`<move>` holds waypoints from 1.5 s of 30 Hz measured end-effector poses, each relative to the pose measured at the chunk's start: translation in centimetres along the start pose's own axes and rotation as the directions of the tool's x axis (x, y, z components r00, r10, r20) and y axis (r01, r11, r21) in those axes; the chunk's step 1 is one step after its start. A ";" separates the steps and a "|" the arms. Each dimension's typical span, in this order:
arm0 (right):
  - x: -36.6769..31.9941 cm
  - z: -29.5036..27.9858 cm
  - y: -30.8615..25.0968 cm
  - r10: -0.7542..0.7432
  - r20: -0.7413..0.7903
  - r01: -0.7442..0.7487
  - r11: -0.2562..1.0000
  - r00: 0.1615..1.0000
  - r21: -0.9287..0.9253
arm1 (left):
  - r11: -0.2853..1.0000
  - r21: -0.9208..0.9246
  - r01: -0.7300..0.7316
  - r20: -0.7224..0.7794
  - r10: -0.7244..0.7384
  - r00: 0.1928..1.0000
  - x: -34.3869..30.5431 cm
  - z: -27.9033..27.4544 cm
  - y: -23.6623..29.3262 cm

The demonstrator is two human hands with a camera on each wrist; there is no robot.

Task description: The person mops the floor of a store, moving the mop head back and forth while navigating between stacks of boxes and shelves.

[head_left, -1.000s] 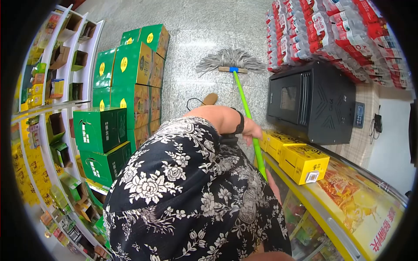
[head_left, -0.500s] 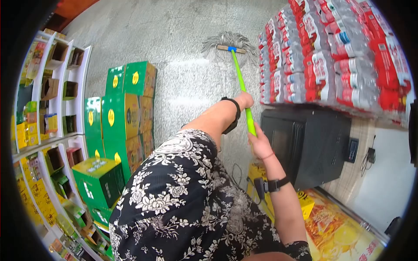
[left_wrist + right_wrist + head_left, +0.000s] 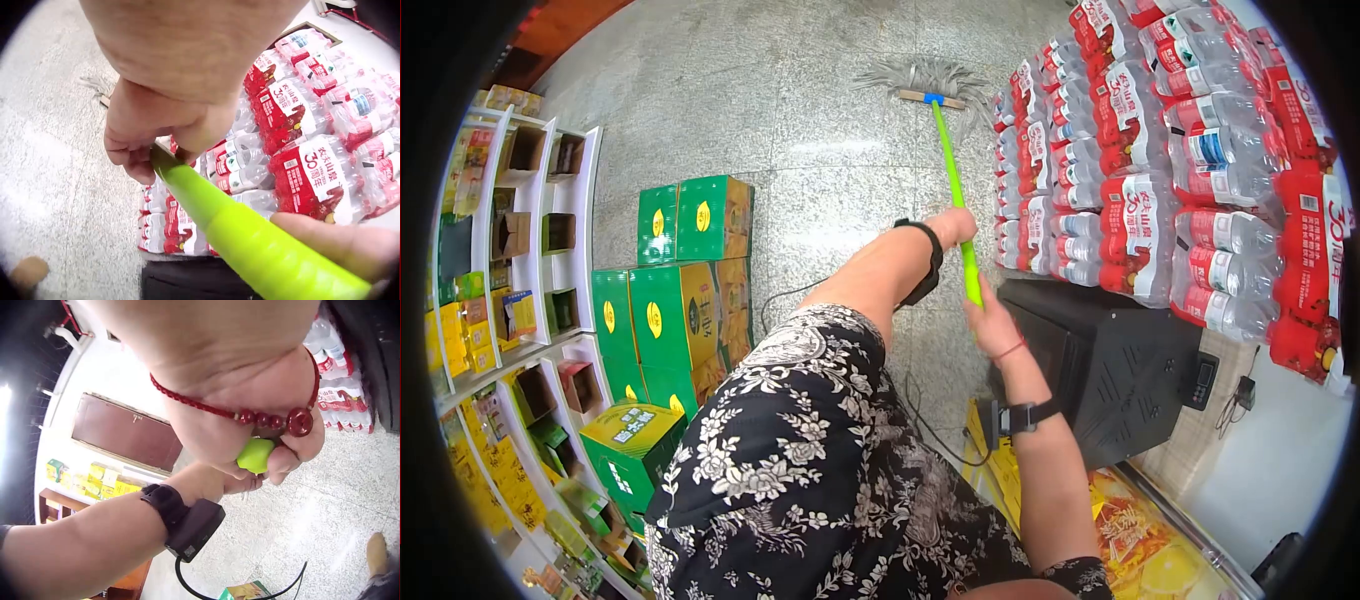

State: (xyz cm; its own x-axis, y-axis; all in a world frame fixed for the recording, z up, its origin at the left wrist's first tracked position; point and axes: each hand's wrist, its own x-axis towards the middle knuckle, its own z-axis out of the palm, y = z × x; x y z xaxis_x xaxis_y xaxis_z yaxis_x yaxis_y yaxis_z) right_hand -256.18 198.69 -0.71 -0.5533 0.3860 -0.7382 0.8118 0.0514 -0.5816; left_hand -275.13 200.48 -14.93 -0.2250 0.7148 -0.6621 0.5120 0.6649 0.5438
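Observation:
A string mop with grey strands lies spread on the floor ahead, its light wooden bar joined by a blue clamp to a bright green handle. My left hand grips the handle partway down. Behind it, my right hand holds the thicker grip near the end. In the left wrist view, the left fingers curl round the green shaft, and part of the right hand shows along the grip. The handle's rounded end pokes out of the right hand in the right wrist view.
Shrink-wrapped bottle packs are stacked to the right, beside a black cabinet-like appliance. Green cartons and white shelving line the left. A black cable hangs near my body. Speckled stone floor lies between.
The mop head has moved farther ahead along the floor. Both arms have stretched forward with the handle, and the right hand, mostly hidden at first, has come into view on its end.

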 end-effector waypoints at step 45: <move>22.6 -4.0 -23.2 -0.202 0.014 0.203 0.977 0.979 -0.071 | 0.890 -0.403 0.214 -0.082 -0.268 0.960 13.3 -28.3 -10.4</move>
State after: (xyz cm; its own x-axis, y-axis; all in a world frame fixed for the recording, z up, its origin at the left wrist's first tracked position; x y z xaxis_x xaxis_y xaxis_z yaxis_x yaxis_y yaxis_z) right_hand -286.82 209.89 -2.51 -0.7084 0.3549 -0.6101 0.6941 0.1939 -0.6932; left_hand -306.93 209.18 -14.76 -0.4211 0.5259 -0.7390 0.0734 0.8318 0.5502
